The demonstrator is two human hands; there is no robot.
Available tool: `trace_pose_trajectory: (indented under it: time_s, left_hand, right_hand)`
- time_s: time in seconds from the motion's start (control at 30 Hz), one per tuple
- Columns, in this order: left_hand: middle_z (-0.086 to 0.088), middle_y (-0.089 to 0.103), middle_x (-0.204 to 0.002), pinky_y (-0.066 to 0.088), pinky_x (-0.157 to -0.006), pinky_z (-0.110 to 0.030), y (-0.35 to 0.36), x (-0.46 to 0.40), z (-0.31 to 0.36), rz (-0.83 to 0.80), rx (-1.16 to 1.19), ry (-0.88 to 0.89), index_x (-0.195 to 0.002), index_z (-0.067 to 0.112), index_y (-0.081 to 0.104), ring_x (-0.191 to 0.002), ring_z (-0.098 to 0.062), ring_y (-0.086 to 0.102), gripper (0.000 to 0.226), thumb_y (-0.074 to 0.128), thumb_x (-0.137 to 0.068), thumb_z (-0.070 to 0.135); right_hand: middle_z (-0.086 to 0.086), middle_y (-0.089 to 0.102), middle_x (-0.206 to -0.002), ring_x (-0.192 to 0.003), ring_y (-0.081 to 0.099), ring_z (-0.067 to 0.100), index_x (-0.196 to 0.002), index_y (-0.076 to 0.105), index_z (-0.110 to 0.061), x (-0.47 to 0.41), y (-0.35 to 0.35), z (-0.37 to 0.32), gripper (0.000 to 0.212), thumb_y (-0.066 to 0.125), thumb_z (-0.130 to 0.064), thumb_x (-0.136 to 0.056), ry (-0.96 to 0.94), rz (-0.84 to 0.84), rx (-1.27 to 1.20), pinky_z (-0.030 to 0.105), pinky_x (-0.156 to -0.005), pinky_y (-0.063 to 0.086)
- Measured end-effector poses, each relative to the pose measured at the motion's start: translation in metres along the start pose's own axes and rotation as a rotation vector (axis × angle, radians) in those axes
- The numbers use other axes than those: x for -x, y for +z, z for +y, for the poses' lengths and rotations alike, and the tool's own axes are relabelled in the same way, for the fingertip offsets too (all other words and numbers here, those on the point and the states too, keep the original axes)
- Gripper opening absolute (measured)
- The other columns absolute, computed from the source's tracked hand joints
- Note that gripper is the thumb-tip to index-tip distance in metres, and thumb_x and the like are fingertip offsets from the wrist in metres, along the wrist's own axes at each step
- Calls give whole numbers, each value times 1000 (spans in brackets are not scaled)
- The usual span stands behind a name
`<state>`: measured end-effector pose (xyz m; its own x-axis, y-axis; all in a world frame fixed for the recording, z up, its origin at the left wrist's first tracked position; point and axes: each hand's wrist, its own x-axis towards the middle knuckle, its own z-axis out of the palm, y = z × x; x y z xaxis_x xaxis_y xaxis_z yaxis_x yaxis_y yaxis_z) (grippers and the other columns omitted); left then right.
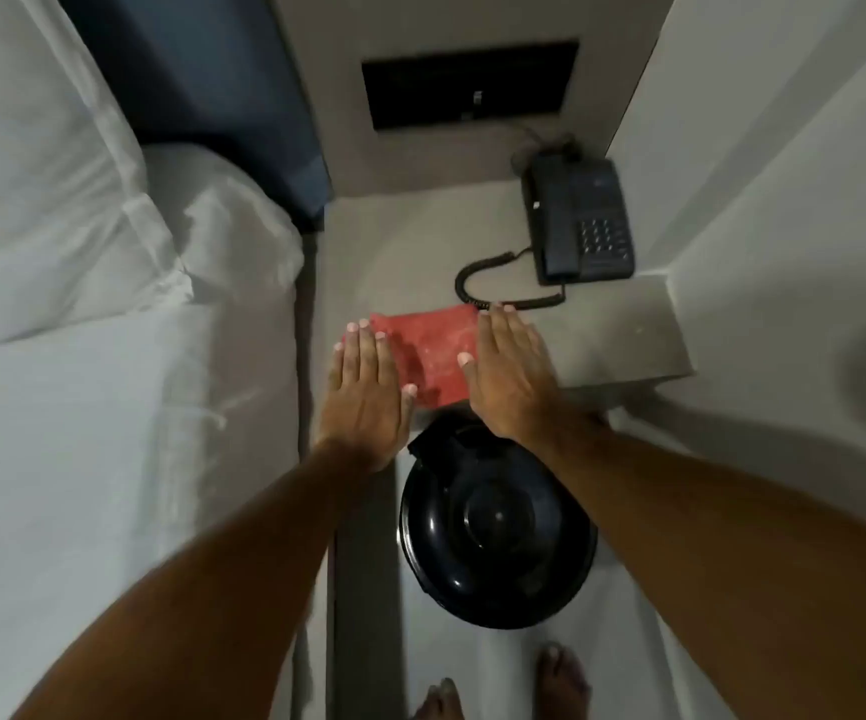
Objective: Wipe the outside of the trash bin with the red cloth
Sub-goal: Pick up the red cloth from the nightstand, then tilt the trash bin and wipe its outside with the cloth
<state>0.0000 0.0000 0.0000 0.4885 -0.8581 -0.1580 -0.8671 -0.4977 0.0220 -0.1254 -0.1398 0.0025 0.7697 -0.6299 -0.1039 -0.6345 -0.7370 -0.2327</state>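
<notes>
The red cloth (438,350) lies flat on the grey bedside shelf (612,350), near its front edge. My left hand (365,392) rests palm down over the cloth's left side, fingers straight and together. Palm down too, my right hand (514,376) covers the cloth's right side. Neither hand grips anything. The round black trash bin (498,527) stands on the floor just below the shelf, between my forearms, its glossy lid facing up.
A dark corded telephone (576,220) sits at the shelf's back right, its coiled cord (482,283) running close to the cloth. A bed with white sheets and pillow (56,252) fills the left. White walls close in on the right. My bare feet (498,688) stand below the bin.
</notes>
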Motion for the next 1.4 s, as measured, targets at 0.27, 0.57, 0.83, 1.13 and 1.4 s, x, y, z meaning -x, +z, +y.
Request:
trace_pose_trajectory:
  time_s: [0.27, 0.57, 0.83, 1.13, 1.4]
  left_hand:
    - [-29, 18, -160, 15, -121, -53, 94, -25, -24, 42, 63, -21, -151, -6, 19, -149, -39, 11, 68, 24, -102, 40]
    - [-30, 32, -154, 22, -119, -54, 113, -30, -27, 189, 9, 0, -146, -6, 31, -145, -42, 25, 74, 14, -97, 46]
    - [-29, 25, -157, 20, -120, -51, 124, -5, -13, 352, 83, 44, -150, -6, 23, -147, -40, 20, 66, 28, -102, 39]
    - [-27, 15, -161, 14, -123, -47, 156, 111, 56, 242, -94, 883, -152, -6, 14, -151, -32, 5, 94, 35, -93, 63]
    - [-29, 9, -157, 14, -119, -50, 168, 107, 11, 82, -643, 1000, -152, 8, -13, -147, -41, 17, 102, 57, -89, 45]
  right_hand:
    - [29, 30, -158, -150, 19, 42, -148, 33, 9, -9, 105, 10, 74, 52, -42, -99, 214, 164, -177, 53, -122, 16]
    - [17, 33, -160, -152, 19, 31, -145, 42, -8, -23, 120, 12, 70, 59, -47, -90, 296, 294, -327, 49, -123, 12]
    - [3, 71, -96, -87, 70, 20, -103, 64, -19, 6, 72, -35, 27, 73, -8, -81, 372, 436, -1633, 35, -78, 60]
    - [22, 71, -105, -96, 67, 39, -115, 63, -7, 142, 22, 45, 32, 64, -27, -89, 127, 321, -2425, 53, -78, 58]
    - [18, 67, -131, -110, 69, 31, -140, 53, -8, 279, 129, 166, 49, 37, -40, -105, 286, 641, -2527, 53, -92, 51]
